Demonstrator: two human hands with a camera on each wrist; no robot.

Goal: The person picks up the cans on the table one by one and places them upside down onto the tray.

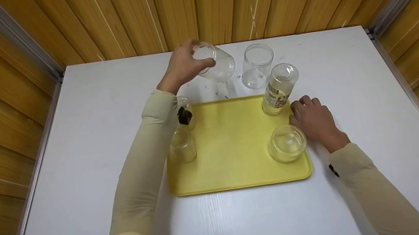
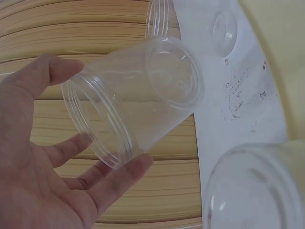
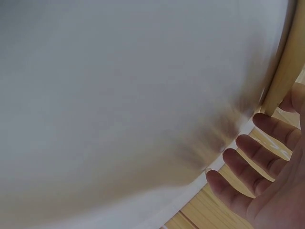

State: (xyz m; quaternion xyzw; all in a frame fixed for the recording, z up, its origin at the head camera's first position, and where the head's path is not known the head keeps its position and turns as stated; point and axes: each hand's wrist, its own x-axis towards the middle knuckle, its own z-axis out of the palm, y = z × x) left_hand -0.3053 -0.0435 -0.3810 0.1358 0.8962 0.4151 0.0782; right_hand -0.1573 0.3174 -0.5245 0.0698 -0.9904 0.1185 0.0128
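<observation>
My left hand (image 1: 187, 63) grips a clear plastic jar (image 1: 222, 66) by its ridged mouth, beyond the far edge of a yellow tray (image 1: 231, 143). In the left wrist view, the tilted jar (image 2: 138, 90) has its mouth towards my palm and its base pointing away; nothing shows inside it. At the tray's right edge is my right hand (image 1: 314, 119), its thumb and forefinger on either side of the rim in the right wrist view. Near that hand, a clear jar with a printed label (image 1: 276, 95) and a low clear jar (image 1: 287, 145) stand on the tray.
Behind the tray, another clear jar (image 1: 256, 69) stands on the white table (image 1: 89, 112). Two clear containers, one of them a jar (image 1: 184, 147), stand at the tray's left side, partly behind my left sleeve. Small dark specks lie beyond the tray. Wood-look panels (image 1: 211, 2) enclose the table.
</observation>
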